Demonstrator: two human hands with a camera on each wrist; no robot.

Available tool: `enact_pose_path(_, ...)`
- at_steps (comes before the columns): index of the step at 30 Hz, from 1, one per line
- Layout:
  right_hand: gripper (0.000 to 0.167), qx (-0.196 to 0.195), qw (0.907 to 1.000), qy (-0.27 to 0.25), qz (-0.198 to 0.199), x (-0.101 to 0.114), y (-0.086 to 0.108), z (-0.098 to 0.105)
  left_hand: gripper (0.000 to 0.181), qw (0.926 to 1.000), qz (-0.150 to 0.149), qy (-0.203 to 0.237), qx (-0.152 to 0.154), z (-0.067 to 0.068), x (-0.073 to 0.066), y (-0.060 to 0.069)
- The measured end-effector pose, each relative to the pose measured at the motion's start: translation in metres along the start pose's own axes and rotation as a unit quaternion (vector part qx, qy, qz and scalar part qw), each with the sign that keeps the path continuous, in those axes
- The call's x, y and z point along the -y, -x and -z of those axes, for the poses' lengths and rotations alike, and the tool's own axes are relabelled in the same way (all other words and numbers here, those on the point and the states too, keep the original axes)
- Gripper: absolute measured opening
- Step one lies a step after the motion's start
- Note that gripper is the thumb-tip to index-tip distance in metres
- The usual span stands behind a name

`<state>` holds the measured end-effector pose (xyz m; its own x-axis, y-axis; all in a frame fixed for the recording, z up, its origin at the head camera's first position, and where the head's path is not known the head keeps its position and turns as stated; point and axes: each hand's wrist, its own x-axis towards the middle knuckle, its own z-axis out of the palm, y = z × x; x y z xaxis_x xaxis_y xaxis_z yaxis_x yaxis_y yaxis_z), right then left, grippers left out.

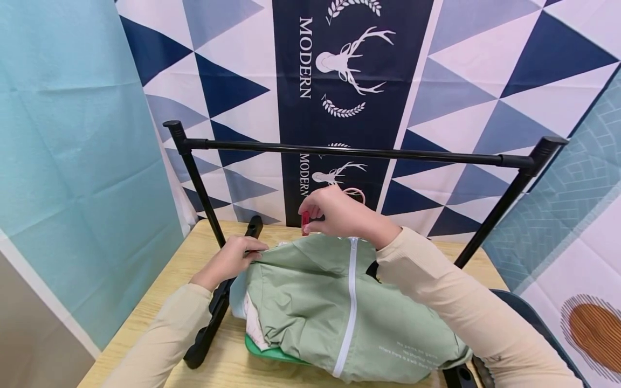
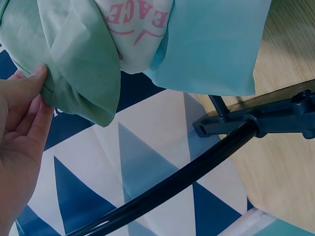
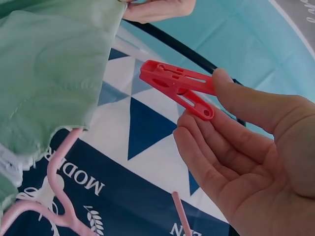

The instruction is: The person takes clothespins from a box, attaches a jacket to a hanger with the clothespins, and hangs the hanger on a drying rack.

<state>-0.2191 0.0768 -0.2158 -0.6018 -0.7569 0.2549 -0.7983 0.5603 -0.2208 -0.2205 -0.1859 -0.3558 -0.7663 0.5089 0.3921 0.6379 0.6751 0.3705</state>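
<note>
Blue curtain [image 1: 82, 161] | black rack [image 1: 291, 147], rail spanning beyond both hands | left hand [image 1: 230, 261]: grip pinched on edge of green jacket [image 1: 310, 296], above bench [image 1: 228, 355], mostly hiding green tray [image 1: 276, 353] | right hand [image 1: 342, 213]: grip clamped on red clothespin [image 1: 305, 222], near pink hanger [image 3: 53, 169] | right sleeve [image 1: 446, 285] covers jacket's side

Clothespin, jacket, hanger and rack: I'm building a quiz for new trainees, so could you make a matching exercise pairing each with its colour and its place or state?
Things
1. Clothespin
2. Jacket
3. Hanger
4. Rack

Descriptions
A. Black, standing on the table
B. Pink, partly hidden by the jacket
C. Red, pinched by the right hand
D. Pale green, pinched by the left hand

Pairs: 1-C, 2-D, 3-B, 4-A
</note>
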Motion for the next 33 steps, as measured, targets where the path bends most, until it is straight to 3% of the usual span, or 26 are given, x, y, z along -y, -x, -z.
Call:
enact_pose_path(6, 0.022, -0.015, 0.9999, -0.002, -0.005, 0.001, -0.006, -0.008, 0.023, 1.0, 0.003, 0.0, 0.001, 0.001, 0.001, 0.001)
enact_pose_path(16, 0.021, -0.023, 0.9977, -0.017, -0.061, 0.0, -0.016, -0.022, 0.023, 0.9999, -0.002, 0.01, -0.001, 0.0, 0.001, -0.001)
enact_pose_path(20, 0.017, -0.03, 0.9973, -0.017, -0.065, 0.0, -0.018, -0.027, 0.022, 0.9999, 0.002, 0.011, -0.003, -0.001, 0.001, -0.001)
enact_pose_path(27, 0.008, -0.047, 0.993, -0.015, -0.107, 0.004, -0.021, -0.032, 0.022, 0.9999, 0.005, 0.009, -0.003, 0.0, 0.0, 0.0)
enact_pose_path(33, 0.005, -0.063, 0.9932, -0.022, -0.095, 0.003, -0.021, -0.035, 0.021, 0.9999, -0.001, 0.009, -0.005, 0.0, 0.0, -0.001)
